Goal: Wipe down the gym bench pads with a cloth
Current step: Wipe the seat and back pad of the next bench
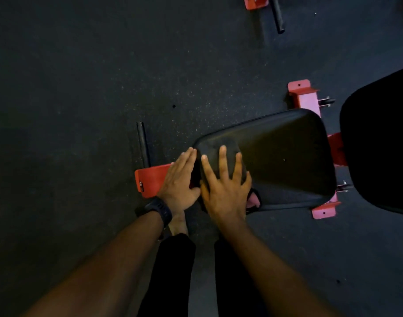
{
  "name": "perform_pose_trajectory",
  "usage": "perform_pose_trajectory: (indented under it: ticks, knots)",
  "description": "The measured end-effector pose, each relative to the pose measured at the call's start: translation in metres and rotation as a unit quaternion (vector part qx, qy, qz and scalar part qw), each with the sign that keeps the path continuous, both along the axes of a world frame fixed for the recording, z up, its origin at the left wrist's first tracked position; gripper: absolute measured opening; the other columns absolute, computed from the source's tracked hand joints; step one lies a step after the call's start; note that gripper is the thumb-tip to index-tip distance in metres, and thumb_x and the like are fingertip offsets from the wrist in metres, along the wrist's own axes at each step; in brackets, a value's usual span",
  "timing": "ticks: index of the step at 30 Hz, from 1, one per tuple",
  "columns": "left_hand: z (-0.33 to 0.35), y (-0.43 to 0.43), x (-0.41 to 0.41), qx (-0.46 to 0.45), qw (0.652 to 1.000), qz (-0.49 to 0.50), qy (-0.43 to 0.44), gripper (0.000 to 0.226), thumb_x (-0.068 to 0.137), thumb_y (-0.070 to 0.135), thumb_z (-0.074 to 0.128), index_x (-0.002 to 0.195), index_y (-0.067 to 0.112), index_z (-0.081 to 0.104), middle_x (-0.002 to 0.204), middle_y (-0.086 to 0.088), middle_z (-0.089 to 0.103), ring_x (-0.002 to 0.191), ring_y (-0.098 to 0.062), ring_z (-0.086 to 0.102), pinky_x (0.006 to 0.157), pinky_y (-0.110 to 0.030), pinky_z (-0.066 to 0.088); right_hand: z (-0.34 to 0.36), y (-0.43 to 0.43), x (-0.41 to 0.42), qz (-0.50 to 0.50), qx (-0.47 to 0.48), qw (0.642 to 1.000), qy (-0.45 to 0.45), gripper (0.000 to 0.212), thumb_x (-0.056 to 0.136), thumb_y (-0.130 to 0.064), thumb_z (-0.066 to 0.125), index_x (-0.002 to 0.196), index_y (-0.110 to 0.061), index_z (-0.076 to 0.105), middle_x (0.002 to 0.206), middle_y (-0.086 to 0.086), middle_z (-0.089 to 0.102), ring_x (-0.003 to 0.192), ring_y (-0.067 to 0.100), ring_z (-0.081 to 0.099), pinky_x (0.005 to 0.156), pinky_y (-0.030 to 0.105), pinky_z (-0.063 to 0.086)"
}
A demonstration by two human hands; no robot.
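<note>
- The right hand [225, 191] lies flat with its fingers spread wide, pressing a dark cloth [210, 145] onto the end of the seat pad [287, 156] beneath it. The cloth shows under and just beyond its fingertips.
- The left hand [180, 179] is flat, fingers straight and together, just left of the right hand. It rests against the pad's end edge, over the red frame [150, 181], and holds nothing.
- Most of the seat pad stretches away to the right of the right hand, and the back pad [379, 145] lies well beyond that, so I judge most of the wiping remains.
- The cloth is pinned by a flat palm, not gripped. A quick stroke could make it bunch or slip out.
- Cloth and pad are both dark in dim light, so missed strips would be hard to spot.
- A stroke running off the pad's end could knock knuckles on the frame.
</note>
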State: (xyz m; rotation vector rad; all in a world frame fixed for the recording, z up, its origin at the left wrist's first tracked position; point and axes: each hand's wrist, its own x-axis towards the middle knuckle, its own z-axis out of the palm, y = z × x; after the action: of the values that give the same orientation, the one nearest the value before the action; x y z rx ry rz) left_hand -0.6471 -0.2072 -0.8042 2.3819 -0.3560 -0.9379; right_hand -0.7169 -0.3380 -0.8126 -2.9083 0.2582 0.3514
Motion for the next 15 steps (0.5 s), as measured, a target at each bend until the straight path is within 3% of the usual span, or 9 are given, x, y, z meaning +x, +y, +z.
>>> perform_pose_trajectory:
  ticks: [4,7,11,13,15]
  knots:
    - [-0.014,0.008,-0.002,0.066,0.993,-0.094,-0.029,0.131,0.07,0.052,0.072,0.148,0.023,-0.03,0.157,0.008,-0.032,0.148,-0.013,-0.024,0.123,-0.043,-0.008,-0.002,-0.022,0.043,0.057,-0.019,0.998,-0.01,0.069,0.094,-0.054,0.05,0.156,-0.037,0.024,0.167,0.007,0.006,0.15,0.045,0.008,0.1,0.067,0.037]
    - [-0.017,0.005,0.006,0.078,0.989,-0.118,-0.033,0.144,0.06,0.071,0.07,0.149,0.019,-0.03,0.158,0.003,-0.033,0.147,-0.015,-0.028,0.121,-0.044,-0.011,0.0,-0.038,0.039,0.039,-0.039,0.998,-0.018,0.071,0.093,-0.047,0.056,0.156,-0.037,0.024,0.168,0.006,0.006,0.15,0.042,0.014,0.093,0.058,0.045]
    - [-0.015,0.006,0.006,0.089,0.985,-0.14,-0.037,0.148,0.053,0.083,0.062,0.15,0.018,-0.029,0.159,0.002,-0.034,0.147,-0.016,-0.028,0.122,-0.046,-0.009,0.006,-0.02,-0.02,-0.102,-0.045,0.994,-0.01,0.08,0.083,-0.044,0.07,0.153,-0.038,0.033,0.167,0.005,0.012,0.143,0.043,0.029,0.082,0.054,0.046]
    - [-0.015,0.005,0.005,0.085,0.988,-0.127,-0.036,0.145,0.049,0.086,0.05,0.151,0.019,-0.027,0.159,0.003,-0.032,0.148,-0.014,-0.026,0.122,-0.046,-0.007,0.004,0.0,-0.045,-0.064,-0.039,0.997,-0.012,0.075,0.084,-0.049,0.067,0.152,-0.038,0.036,0.166,0.005,0.016,0.142,0.044,0.031,0.081,0.053,0.046]
    - [-0.018,0.004,0.004,0.086,0.99,-0.11,-0.037,0.141,0.053,0.082,0.053,0.15,0.021,-0.029,0.159,0.005,-0.032,0.147,-0.012,-0.026,0.123,-0.046,-0.006,-0.001,0.008,-0.041,0.003,-0.025,0.999,-0.027,0.066,0.09,-0.053,0.055,0.152,-0.037,0.036,0.166,0.003,0.019,0.14,0.044,0.03,0.083,0.051,0.046]
